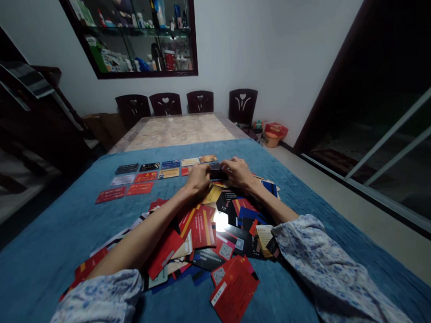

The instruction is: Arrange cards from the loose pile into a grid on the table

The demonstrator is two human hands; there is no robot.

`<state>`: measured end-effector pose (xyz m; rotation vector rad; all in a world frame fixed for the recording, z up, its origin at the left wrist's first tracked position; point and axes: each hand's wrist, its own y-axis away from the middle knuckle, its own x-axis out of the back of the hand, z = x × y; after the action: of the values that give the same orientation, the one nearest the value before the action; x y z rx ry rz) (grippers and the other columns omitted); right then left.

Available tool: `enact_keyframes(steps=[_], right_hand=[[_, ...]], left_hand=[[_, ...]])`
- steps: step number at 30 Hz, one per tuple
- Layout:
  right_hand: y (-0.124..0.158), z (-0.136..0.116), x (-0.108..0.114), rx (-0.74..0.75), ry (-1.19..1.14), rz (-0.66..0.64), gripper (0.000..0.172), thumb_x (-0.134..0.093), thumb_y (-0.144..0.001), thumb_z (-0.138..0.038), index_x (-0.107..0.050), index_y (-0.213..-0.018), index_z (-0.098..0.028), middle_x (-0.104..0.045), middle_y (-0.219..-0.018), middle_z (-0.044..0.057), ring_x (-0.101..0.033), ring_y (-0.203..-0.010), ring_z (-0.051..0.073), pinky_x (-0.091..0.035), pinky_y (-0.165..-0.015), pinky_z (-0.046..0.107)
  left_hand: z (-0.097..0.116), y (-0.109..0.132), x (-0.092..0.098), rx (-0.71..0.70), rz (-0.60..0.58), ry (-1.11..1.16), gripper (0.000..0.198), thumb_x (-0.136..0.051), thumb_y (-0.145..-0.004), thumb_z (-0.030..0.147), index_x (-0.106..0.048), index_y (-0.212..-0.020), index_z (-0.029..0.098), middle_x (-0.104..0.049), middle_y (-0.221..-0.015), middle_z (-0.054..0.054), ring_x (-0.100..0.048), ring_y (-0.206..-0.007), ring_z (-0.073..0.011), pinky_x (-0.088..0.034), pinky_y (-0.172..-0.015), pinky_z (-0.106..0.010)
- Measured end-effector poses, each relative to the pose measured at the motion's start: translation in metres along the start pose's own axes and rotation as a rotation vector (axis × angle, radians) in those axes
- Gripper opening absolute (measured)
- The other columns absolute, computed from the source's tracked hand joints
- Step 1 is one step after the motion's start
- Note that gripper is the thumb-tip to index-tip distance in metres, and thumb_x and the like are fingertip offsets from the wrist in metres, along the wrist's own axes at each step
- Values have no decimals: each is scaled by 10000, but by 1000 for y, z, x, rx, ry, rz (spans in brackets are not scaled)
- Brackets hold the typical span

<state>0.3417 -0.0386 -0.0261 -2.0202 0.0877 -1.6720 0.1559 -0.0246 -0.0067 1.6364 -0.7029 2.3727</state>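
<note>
My left hand [198, 178] and my right hand [238, 172] meet over the blue cloth [46, 247], and both pinch a dark card [216, 173] between them. Under my forearms lies a loose heap of plastic cards [208, 234], red, black, blue and yellow. Beyond my hands and to the left, several cards are laid out in neat rows [147, 174]. My sleeves are pale with a blue flower print.
Past the blue cloth the table top [177, 129] is bare marbled stone, with several dark chairs [165, 104] at its far end. A glass wall cabinet [136, 35] hangs above. A red basket [275, 132] sits on the floor at right, by sliding glass doors.
</note>
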Motion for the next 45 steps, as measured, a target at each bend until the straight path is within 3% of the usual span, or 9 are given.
enact_keyframes(steps=[10,17,26,33,45], right_hand=[[9,-4,6,-48,85,-95,406,-545,-907,-202,-602,-1308,-223,-703,-1167,116,-542,-1089,281,-397,-857,360],[11,-5,4,-110,131,-155,554,-579,-905,-285,-494,-1452,-277,-621,-1222,139,-545,-1090,285,-411,-833,352],[9,4,-5,-106,76,-185,582,-569,-900,-281,-483,-1476,-276,-613,-1202,150,-545,-1086,299,-410,-837,371],[7,8,-10,-80,85,-126,630,-620,-867,-286,-484,-1482,-259,-578,-1220,161,-502,-1090,301,-403,-833,363],[4,1,1,-23,131,-139,562,-595,-901,-387,-520,-1435,-226,-600,-1207,164,-496,-1084,309,-401,-816,368]], left_hand=[[-8,-6,-8,-34,27,-5,403,-519,-812,89,-673,-1170,192,-707,-962,-93,-613,-998,-271,-472,-900,-369],[-12,-7,-16,-44,4,-94,423,-482,-849,93,-622,-1236,191,-697,-1021,-129,-612,-1056,-301,-468,-895,-384],[-5,-5,-17,-44,-57,-106,436,-483,-842,82,-564,-1266,142,-708,-1062,-168,-619,-1050,-340,-438,-926,-453],[-3,-7,-16,-19,-49,-19,450,-522,-824,83,-573,-1267,140,-710,-1110,-169,-611,-1094,-337,-439,-961,-480],[-11,2,-2,-62,-89,0,561,-613,-767,173,-571,-1326,153,-645,-1306,-169,-550,-1196,-368,-435,-983,-510]])
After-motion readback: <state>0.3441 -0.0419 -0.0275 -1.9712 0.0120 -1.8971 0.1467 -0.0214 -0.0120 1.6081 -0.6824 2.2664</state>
